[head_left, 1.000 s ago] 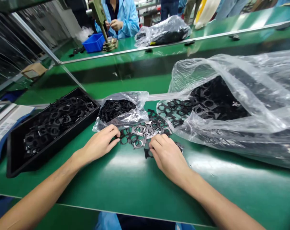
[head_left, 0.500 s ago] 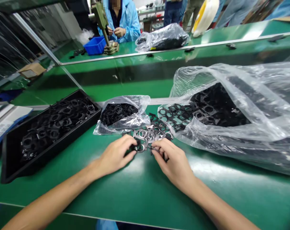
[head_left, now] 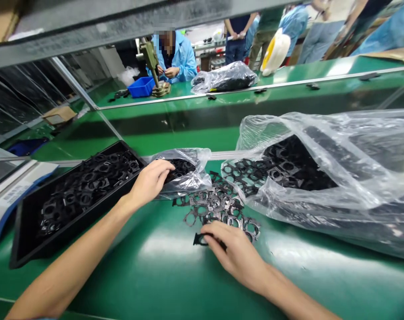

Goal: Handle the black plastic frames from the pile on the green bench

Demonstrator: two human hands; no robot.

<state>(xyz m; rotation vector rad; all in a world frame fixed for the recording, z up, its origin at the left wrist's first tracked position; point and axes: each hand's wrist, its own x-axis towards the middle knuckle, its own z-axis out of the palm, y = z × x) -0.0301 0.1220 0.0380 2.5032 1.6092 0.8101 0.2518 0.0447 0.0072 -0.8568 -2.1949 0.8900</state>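
Observation:
My left hand (head_left: 151, 180) is at the mouth of a small clear plastic bag (head_left: 198, 181) of black ring-shaped parts (head_left: 181, 169). Its thumb and forefinger stand slightly apart, with nothing visible between them; the other fingers are mostly hidden. My right hand (head_left: 237, 251) is closed on a flat black part with a round hole (head_left: 198, 239), gripped by thumb and fingers just above the green table. Beyond that hand lies a loose pile of similar thin ring-shaped parts (head_left: 217, 200), some black, some shiny grey.
At left stands a long black tray (head_left: 78, 218) heaped with black ring parts. A large clear bag (head_left: 309, 213) of the same parts covers the right side. Behind the metal rail, a person in blue (head_left: 180, 55) sits by a blue bin (head_left: 141, 87) and a green hand press (head_left: 150, 62).
My left hand has moved left and away from the pile to the small bag. My right hand has come nearer with the black part, and the loose pile is more exposed. The view has tilted up.

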